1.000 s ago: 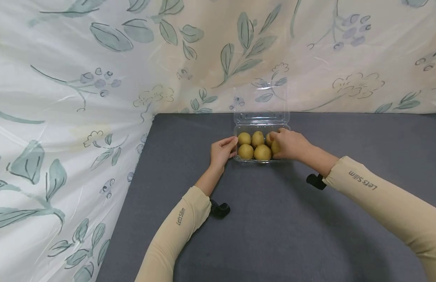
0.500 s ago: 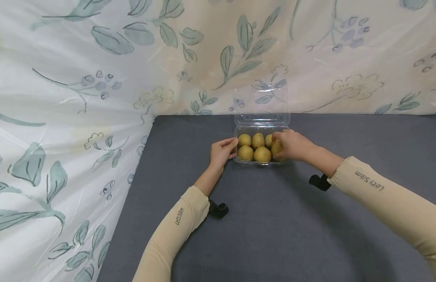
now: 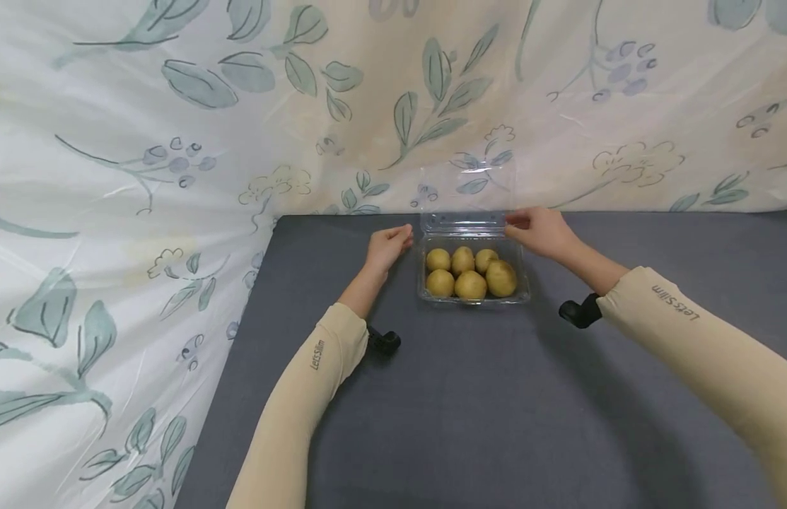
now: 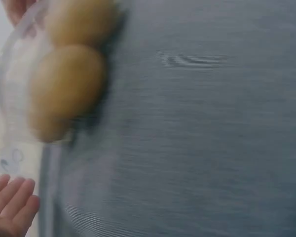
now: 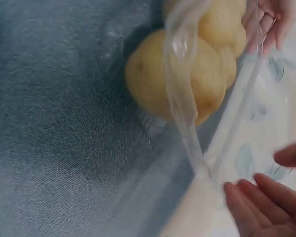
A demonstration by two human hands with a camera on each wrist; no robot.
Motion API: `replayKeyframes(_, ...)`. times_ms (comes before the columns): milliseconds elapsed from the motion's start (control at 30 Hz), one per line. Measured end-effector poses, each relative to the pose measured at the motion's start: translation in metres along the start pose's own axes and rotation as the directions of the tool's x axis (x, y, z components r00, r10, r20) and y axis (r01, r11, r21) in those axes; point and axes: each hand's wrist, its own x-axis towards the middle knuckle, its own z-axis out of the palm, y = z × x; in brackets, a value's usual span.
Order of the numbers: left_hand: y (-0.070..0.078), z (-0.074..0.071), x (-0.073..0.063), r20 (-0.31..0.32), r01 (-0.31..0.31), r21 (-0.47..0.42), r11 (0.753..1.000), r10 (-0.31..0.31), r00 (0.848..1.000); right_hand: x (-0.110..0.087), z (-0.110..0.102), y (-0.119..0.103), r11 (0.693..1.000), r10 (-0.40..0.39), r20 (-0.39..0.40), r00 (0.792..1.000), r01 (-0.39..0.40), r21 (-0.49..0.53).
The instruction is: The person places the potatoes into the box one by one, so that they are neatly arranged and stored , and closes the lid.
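A clear plastic clamshell box holds several yellow-brown potatoes in two rows. Its see-through lid stands raised at the back. Beside the box's back left corner is my left hand, holding nothing; its fingers look extended in the left wrist view. My right hand is near the lid's right edge. In the right wrist view its fingers are fairly straight, close to the plastic; whether they touch it I cannot tell. The largest potato sits front right.
The box stands near the back edge of a dark grey table. A leaf-patterned curtain hangs behind and along the left side. Black wrist cameras are strapped under both sleeves.
My right hand has let go of the front right potato and moved back toward the lid. My left hand has left the box's left side and moved farther back.
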Motion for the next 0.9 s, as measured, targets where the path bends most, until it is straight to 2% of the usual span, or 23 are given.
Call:
replayKeyframes(100,0.014,0.001,0.013,-0.040,-0.008,-0.012,1.000,0.007,0.999,0.009,-0.004,0.007,0.991,0.082,-0.108,0.991,-0.069,0.116)
replayKeyframes(233,0.029,0.005,0.027,-0.081,-0.014,0.001,1.000,0.014,0.997,0.020,-0.009,0.014,0.955,0.196,-0.200,0.960,-0.141,0.262)
replayKeyframes(367,0.039,0.010,0.034,-0.100,-0.038,0.009,0.999,0.039,0.994,0.031,-0.008,0.019,0.888,0.260,-0.158,0.953,-0.172,0.426)
replayKeyframes(467,0.043,0.011,0.037,-0.107,-0.061,0.014,0.998,0.062,0.992,0.038,-0.005,0.022,0.817,0.276,-0.090,0.957,-0.184,0.547)
replayKeyframes(600,0.047,0.015,0.038,-0.090,-0.060,-0.010,0.998,0.058,0.994,0.043,-0.003,0.023,0.736,0.315,-0.038,0.949,-0.219,0.641)
replayKeyframes(733,0.052,0.021,0.034,-0.051,-0.046,-0.064,0.997,0.043,0.998,0.043,-0.007,0.021,0.692,0.316,-0.004,0.949,-0.228,0.684)
replayKeyframes(867,0.056,0.023,0.029,-0.015,-0.058,-0.098,0.993,0.057,0.998,0.037,-0.013,0.020,0.646,0.290,0.025,0.957,-0.215,0.732)
replayKeyframes(900,0.057,0.023,0.027,-0.016,-0.064,-0.108,0.992,0.063,0.998,0.035,-0.014,0.020,0.627,0.282,0.028,0.959,-0.206,0.752)
